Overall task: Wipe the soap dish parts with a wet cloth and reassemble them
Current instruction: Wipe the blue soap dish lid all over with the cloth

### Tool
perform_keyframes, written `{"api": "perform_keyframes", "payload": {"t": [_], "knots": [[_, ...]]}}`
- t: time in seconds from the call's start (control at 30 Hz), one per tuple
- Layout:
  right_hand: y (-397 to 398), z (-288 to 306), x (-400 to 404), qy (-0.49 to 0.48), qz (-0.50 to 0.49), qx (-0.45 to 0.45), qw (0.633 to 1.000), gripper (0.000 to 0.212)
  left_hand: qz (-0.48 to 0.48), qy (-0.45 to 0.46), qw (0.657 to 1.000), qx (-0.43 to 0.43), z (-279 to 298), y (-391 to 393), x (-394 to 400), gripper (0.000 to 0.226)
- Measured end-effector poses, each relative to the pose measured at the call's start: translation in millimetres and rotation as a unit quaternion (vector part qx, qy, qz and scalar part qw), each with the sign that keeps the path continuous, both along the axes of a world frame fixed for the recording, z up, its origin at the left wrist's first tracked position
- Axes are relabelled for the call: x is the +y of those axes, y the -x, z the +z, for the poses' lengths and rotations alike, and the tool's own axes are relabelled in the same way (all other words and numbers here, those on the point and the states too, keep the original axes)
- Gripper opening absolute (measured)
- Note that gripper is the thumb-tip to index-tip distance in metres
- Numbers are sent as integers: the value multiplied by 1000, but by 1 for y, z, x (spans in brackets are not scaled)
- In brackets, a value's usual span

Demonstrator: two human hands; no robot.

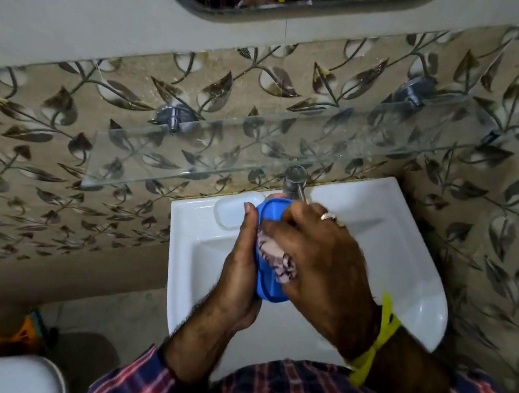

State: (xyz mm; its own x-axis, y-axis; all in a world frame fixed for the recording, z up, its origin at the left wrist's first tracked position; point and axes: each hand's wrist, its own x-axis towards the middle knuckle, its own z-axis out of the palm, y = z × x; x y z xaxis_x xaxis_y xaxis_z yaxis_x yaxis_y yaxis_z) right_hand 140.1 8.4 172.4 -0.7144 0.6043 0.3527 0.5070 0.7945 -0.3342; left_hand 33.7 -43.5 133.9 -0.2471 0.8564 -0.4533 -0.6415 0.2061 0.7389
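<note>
A blue soap dish part (268,251) is held on edge above the white basin (411,252), gripped by the left hand (240,271) to steady it. A patterned cloth (279,260) is pinched by the right hand (318,265) and pressed into its hollow for wiping.

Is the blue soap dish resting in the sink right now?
No, the left hand holds the blue soap dish above the sink.

Blue soap dish (271,213), purple-patterned cloth (284,267), white sink (411,252), leaf-patterned tiles (59,132)
</note>
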Motion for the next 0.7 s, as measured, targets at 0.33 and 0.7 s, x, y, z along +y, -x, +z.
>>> {"api": "perform_keyframes", "payload": {"t": [0.33,0.7], "knots": [[-13,-9,-11,35,54,32,997,35,9,-19,1000,8,5,13,9,76],[-16,-13,-14,40,43,59,997,31,36,-6,998,44,10,12,13,78]]}}
